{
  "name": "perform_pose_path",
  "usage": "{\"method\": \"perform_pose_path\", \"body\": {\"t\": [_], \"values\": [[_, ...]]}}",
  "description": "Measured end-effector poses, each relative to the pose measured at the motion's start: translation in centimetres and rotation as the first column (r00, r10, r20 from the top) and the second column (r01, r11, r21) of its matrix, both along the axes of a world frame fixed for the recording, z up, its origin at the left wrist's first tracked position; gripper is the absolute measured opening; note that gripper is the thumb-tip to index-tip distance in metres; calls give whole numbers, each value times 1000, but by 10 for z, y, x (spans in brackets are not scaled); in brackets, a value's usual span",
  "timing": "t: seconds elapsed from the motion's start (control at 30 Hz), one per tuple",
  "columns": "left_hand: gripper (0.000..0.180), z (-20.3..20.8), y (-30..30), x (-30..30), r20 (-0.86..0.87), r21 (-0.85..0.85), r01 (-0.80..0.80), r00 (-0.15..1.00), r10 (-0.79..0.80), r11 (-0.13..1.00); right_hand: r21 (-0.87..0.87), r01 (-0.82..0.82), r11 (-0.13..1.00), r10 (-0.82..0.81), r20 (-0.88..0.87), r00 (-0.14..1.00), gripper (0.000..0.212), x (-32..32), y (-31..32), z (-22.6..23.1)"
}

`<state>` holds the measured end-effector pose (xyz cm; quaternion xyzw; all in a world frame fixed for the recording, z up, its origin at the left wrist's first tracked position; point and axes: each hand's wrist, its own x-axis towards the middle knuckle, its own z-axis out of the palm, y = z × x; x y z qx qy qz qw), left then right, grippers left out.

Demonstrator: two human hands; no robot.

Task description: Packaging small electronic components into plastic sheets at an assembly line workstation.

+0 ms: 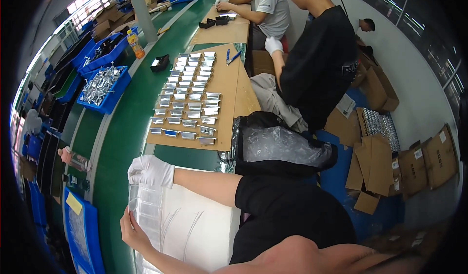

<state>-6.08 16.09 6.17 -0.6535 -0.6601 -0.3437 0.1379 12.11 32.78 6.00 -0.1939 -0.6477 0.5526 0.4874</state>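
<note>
My right hand (150,171), in a white glove, is closed at the far end of a clear plastic sheet (148,205) marked with crosswise folds or pockets. At the sheet's left edge, the thumb and fingers of my bare left hand (134,231) pinch the plastic. The sheet lies along the left side of a broad white padded-looking surface (200,225) with a few dark curved lines on it. My forearms reach across that surface from the right. Whether the sheet and the white surface are joined, I cannot tell.
Rows of shiny metal brackets (187,93) lie on a cardboard sheet (226,98), near blue-handled pliers (233,56). A black bag (312,159) holds clear plastic. Blue bins (108,96) stand left, one with metal parts. A co-worker in black (317,64) sits beyond; flattened cartons (375,166) lie right.
</note>
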Motion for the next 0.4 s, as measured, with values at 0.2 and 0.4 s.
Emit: {"method": "perform_pose_path", "body": {"t": [0.2,0.4], "values": [[25,-8,3,2,1,-32,-57,998,57,998,41,28,999,-30,48,998,8,4,3,-1],[41,-38,2,-21,157,-103,-122,978,137,987,71,89,994,-97,117,988,9,5,7,-2]]}}
